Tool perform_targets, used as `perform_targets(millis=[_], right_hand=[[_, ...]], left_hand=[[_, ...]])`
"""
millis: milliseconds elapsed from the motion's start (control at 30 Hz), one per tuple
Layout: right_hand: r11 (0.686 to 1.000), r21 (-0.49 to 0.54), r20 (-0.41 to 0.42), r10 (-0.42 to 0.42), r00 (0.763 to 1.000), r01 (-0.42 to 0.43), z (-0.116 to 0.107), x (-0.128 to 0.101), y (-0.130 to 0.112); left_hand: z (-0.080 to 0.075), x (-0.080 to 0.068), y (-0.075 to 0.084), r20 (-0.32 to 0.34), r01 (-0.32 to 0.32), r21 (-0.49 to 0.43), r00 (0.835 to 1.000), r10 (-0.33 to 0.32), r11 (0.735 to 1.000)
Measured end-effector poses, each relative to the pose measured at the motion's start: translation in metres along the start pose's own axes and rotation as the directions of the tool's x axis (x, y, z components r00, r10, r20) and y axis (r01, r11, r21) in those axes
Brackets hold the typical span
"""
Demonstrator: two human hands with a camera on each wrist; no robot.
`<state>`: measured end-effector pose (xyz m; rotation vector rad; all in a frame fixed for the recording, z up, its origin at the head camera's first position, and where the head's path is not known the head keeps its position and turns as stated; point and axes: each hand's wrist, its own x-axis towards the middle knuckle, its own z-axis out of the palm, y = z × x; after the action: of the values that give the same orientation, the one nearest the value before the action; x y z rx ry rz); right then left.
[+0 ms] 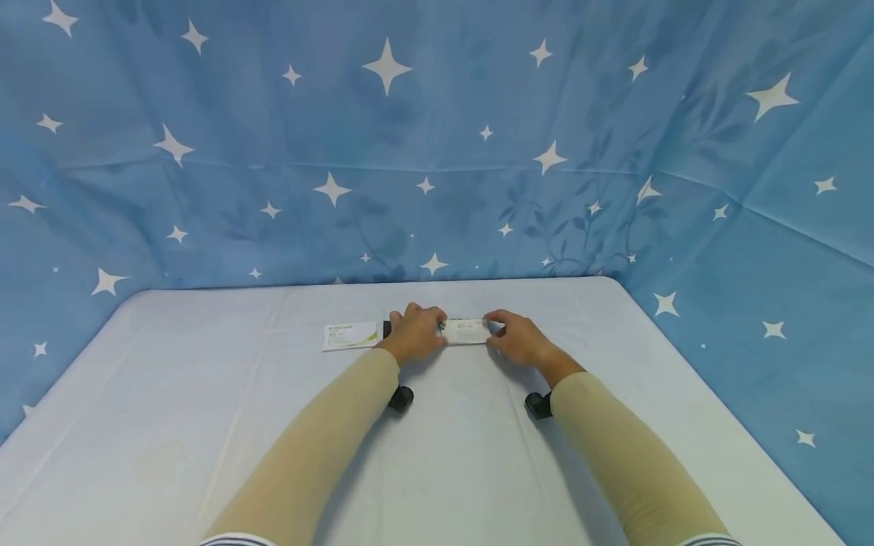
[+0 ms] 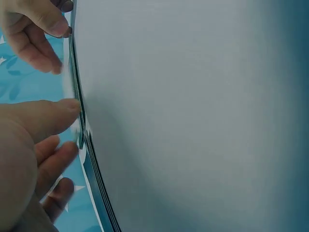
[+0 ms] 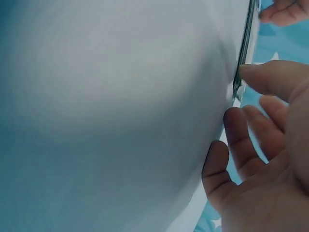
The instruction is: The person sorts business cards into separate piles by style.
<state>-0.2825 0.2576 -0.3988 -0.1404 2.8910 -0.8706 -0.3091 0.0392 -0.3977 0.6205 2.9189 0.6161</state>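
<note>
A small white card (image 1: 466, 331) with print on it lies flat near the middle of the white table (image 1: 205, 425). My left hand (image 1: 437, 327) pinches its left end and my right hand (image 1: 495, 327) pinches its right end. In the left wrist view the left hand (image 2: 71, 126) has its thumb on the thin card edge (image 2: 78, 126), with the fingers curled beyond it. The right wrist view shows the right hand (image 3: 236, 92) with its thumb tip against the card edge (image 3: 246, 48). A second white card with green print (image 1: 350, 336) lies just left of my left hand.
A small dark object (image 1: 387, 328) shows behind my left hand, mostly hidden. A blue cloth with white stars (image 1: 437, 152) hangs behind and beside the table. Black wrist-camera mounts (image 1: 400, 397) sit under both forearms.
</note>
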Motion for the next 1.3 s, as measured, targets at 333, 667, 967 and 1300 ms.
perform_targets(millis=[333,667,967,1300], right_hand=[[0.999,-0.04,-0.008,-0.025,1.0,0.025,0.007,0.001,-0.005],[0.999,-0.038,-0.034,-0.039,0.999,0.038,0.015,0.005,-0.006],[1.0,-0.007,-0.034,-0.003,0.999,0.003,0.022,0.008,-0.011],[0.992,0.003,-0.02,-0.128,0.992,0.128,0.027,-0.024,-0.03]], left_hand=[[-0.001,-0.002,-0.003,0.007,0.039,-0.014,0.999,-0.039,0.999],[-0.002,-0.004,-0.006,0.034,0.057,0.0,0.998,-0.057,0.998],[-0.007,-0.009,-0.017,0.016,0.037,-0.096,0.999,-0.035,0.995],[-0.023,-0.071,-0.049,-0.029,0.047,-0.078,0.998,-0.049,0.996]])
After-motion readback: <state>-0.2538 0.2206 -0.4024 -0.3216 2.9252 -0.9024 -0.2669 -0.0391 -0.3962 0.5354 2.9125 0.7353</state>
